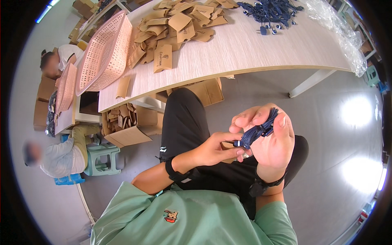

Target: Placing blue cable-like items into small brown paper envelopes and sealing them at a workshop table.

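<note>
Above my lap, a bundle of dark blue wired earphones (257, 132) is held in my right hand (273, 141), its palm turned up and fingers curled round the coiled cable. My left hand (218, 149) pinches a small brown cardboard pillow box (228, 145), mostly hidden by the fingers. The lower end of the earphone bundle meets the left fingertips beside this box. Whether any of the cable is inside the box I cannot tell.
The table (245, 49) bears a heap of brown pillow boxes (179, 24), more blue earphones (271, 14), clear plastic wrap (339, 32) and a pink basket (104, 53). Under it stands a carton (130, 130) of boxes. Two people (61, 159) sit at left near a green stool (102, 159).
</note>
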Tool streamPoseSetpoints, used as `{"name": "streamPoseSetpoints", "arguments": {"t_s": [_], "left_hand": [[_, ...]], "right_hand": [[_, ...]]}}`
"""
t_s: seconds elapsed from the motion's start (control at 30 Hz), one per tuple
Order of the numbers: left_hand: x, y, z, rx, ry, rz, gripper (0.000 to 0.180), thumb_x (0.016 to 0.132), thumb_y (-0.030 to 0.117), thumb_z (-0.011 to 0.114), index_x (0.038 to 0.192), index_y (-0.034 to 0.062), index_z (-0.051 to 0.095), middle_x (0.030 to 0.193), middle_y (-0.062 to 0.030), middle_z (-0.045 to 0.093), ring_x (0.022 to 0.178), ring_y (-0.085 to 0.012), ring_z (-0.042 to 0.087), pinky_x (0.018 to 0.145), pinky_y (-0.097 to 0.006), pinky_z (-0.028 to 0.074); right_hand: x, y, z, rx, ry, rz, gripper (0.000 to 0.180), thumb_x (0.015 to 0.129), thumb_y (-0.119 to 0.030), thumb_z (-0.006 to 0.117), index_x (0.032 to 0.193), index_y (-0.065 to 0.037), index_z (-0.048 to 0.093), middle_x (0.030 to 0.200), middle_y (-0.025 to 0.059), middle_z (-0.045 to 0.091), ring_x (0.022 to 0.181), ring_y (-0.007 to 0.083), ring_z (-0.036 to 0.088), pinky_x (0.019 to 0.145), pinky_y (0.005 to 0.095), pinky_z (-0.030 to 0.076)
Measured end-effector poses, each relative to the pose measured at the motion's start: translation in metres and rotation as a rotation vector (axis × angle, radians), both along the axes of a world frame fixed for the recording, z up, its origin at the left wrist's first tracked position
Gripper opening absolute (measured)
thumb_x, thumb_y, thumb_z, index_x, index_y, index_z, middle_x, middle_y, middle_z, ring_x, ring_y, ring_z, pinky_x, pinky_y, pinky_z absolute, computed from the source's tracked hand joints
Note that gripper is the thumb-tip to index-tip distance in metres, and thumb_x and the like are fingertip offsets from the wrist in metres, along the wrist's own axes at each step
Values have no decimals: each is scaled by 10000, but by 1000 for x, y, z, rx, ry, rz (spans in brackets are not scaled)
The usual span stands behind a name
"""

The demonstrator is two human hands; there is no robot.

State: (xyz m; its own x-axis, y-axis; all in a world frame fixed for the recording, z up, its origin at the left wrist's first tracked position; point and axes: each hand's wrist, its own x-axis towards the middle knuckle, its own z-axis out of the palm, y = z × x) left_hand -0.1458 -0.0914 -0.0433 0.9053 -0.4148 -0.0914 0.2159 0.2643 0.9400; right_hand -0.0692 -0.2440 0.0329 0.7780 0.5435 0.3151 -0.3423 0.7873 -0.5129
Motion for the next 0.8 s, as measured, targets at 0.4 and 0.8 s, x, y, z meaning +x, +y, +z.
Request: {"name": "streamPoseSetpoints", "arguments": {"t_s": [0.4,0.8], "left_hand": [[-6,-2,11,14,33,98,272,968,82,589,1223,8,528,999,-70,673,812,-99,636,706,-241,534],[-6,1,23,151,-77,263,170,976,78,564,1105,5,482,985,-111,671,767,-121,651,678,-259,544]], "right_hand": [[-1,2,-6,0,-52,-6,417,1002,-296,440,993,94,589,1044,319,638,946,362,660,861,454,542],[1,-1,-2,-51,-54,-36,400,1013,-270,444,1030,98,599,1064,289,652,979,339,668,874,408,543]]}}
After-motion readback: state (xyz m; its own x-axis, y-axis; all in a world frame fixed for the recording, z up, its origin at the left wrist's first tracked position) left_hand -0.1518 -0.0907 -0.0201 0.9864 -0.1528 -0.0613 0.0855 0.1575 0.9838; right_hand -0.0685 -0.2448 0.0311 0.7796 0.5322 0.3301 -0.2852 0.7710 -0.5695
